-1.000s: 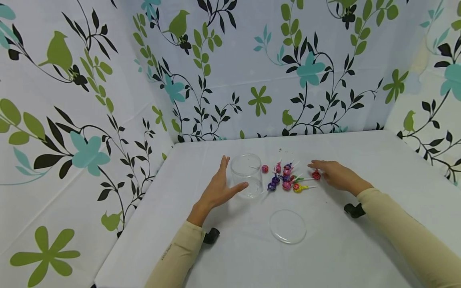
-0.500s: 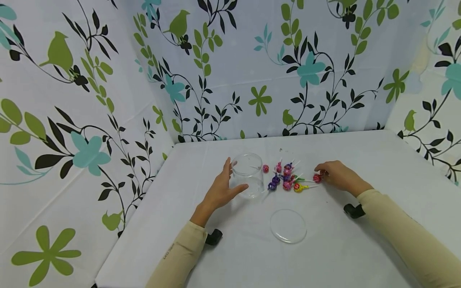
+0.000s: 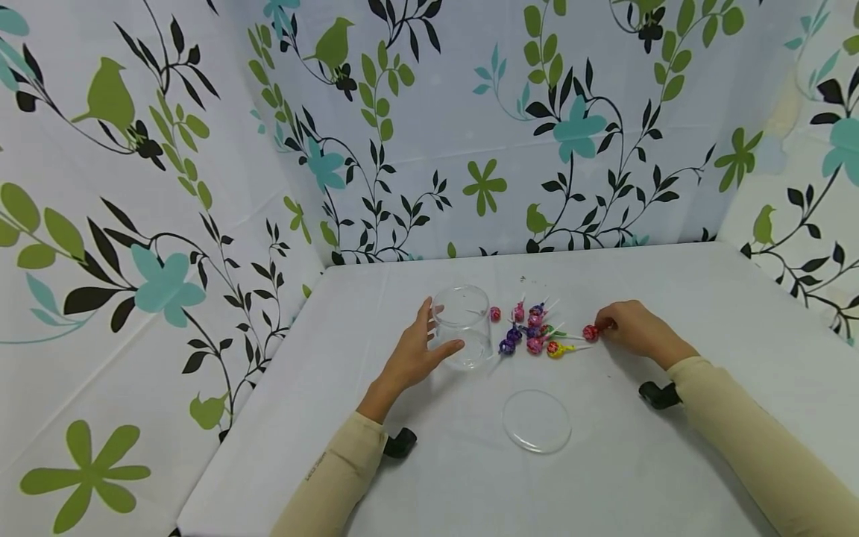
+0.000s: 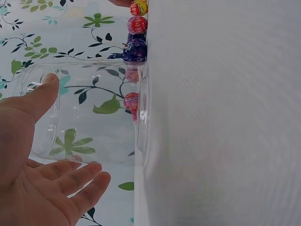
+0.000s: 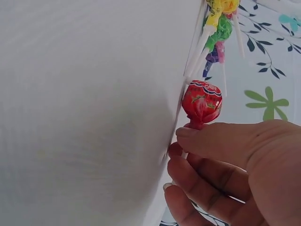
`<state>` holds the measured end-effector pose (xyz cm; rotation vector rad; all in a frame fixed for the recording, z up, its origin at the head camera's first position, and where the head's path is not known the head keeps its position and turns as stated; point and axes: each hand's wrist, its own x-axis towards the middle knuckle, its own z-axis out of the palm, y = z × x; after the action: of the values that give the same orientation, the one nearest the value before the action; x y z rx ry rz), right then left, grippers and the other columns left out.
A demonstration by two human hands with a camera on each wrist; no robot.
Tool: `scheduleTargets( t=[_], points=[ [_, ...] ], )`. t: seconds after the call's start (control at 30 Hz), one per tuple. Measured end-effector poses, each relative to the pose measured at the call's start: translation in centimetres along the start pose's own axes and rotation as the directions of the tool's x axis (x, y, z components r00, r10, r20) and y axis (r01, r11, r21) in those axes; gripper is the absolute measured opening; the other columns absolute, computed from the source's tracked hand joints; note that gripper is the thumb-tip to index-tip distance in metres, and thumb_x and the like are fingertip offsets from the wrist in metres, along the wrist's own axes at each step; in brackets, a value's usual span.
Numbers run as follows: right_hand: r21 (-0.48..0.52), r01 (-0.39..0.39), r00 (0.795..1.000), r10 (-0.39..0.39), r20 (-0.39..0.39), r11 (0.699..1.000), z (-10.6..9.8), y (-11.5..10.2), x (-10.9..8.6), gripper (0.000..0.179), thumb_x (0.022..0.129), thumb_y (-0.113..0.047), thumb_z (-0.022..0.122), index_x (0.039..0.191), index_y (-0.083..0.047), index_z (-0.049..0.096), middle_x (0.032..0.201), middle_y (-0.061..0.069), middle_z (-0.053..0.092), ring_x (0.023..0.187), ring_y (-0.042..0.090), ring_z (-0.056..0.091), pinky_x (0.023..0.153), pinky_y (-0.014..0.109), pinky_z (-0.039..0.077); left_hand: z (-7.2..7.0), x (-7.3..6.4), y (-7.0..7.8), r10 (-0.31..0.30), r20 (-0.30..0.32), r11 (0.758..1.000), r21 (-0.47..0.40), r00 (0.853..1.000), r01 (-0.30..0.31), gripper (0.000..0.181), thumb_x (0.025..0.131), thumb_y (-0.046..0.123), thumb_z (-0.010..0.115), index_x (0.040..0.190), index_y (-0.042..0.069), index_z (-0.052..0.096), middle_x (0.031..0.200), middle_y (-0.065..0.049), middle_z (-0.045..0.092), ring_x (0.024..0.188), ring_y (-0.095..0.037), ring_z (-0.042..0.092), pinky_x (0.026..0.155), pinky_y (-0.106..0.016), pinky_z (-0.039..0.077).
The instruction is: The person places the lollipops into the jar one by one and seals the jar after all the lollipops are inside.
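A clear plastic jar (image 3: 463, 328) stands upright on the table. Spread around its left side is my left hand (image 3: 411, 356), thumb in front and fingertips at the far side. In the left wrist view the thumb (image 4: 44, 96) overlaps the jar wall, and the fingers are nearly straight. My right hand (image 3: 634, 328) pinches a red-wrapped lollipop (image 5: 202, 101) between thumb and fingers, just below its round head, close to the table surface. The lollipop's stick is mostly hidden by the fingers. Between the hands lies a group of lollipops (image 3: 535, 346) in purple, pink, yellow and green wrappers.
A round clear lid (image 3: 537, 422) lies flat on the white table (image 3: 456, 477), nearer the front. One pink-red lollipop (image 3: 495, 314) sits close to the jar's right side. Patterned cloth (image 3: 429, 134) hangs behind the table and along its sides.
My right fingers have closed from extended over the red lollipop to a pinch below its head. My left hand has moved slightly right, closer around the jar.
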<state>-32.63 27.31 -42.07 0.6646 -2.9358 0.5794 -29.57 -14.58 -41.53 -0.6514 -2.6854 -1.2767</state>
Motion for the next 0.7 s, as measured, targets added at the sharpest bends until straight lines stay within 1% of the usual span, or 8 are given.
scheduleTargets(
  t=[0.1,0.33,0.47,0.6,0.7],
  points=[
    [0.01,-0.007,1.0,0.007,0.002,1.0,-0.3,-0.2,-0.1,0.011,0.089,0.009,0.073,0.094,0.0,0.076,0.089,0.006,0.069,0.083,0.027,0.061,0.08,0.052,0.057,0.0,0.0,0.0,0.004,0.001,1.0,-0.006,1.0,-0.004,0.105,0.095,0.045,0.077,0.166,0.004,0.011,0.163,-0.011,0.04,0.137,-0.039,0.052,0.109,-0.051,0.046],
    [0.028,-0.042,0.999,0.043,-0.012,0.999,-1.3,-1.6,-0.3,0.009,0.092,0.003,0.074,0.1,-0.001,0.077,0.091,0.006,0.07,0.082,0.026,0.06,0.071,0.043,0.058,0.0,0.1,0.0,0.009,0.004,1.0,-0.006,1.0,-0.009,0.105,0.095,0.045,0.078,0.165,0.001,0.013,0.162,-0.011,0.04,0.136,-0.038,0.053,0.107,-0.051,0.047],
    [0.041,-0.04,0.999,0.041,-0.022,0.998,-1.9,-2.5,-0.3,0.011,0.094,0.0,0.074,0.104,0.0,0.076,0.093,0.007,0.07,0.083,0.026,0.061,0.068,0.041,0.059,0.0,0.1,0.1,0.003,0.005,1.0,0.001,1.0,-0.003,0.105,0.094,0.045,0.078,0.165,0.002,0.014,0.162,-0.01,0.041,0.134,-0.04,0.054,0.106,-0.052,0.048],
    [0.041,-0.028,0.999,0.029,-0.036,0.999,-2.3,-3.2,-0.3,0.012,0.095,-0.001,0.074,0.106,0.0,0.076,0.093,0.006,0.07,0.082,0.025,0.061,0.067,0.039,0.059,0.1,0.1,0.2,-0.005,0.013,1.0,-0.001,1.0,0.005,0.105,0.094,0.044,0.079,0.166,0.003,0.014,0.162,-0.01,0.041,0.134,-0.039,0.055,0.107,-0.051,0.048],
    [0.038,-0.015,0.999,0.017,-0.049,0.999,-2.7,-3.8,-0.2,0.011,0.095,-0.001,0.073,0.106,0.0,0.077,0.092,0.006,0.071,0.081,0.024,0.061,0.065,0.037,0.058,0.0,0.1,0.2,0.003,0.018,1.0,-0.006,1.0,-0.003,0.105,0.094,0.043,0.079,0.165,0.002,0.014,0.162,-0.011,0.041,0.133,-0.039,0.055,0.106,-0.051,0.048]
  ],
)
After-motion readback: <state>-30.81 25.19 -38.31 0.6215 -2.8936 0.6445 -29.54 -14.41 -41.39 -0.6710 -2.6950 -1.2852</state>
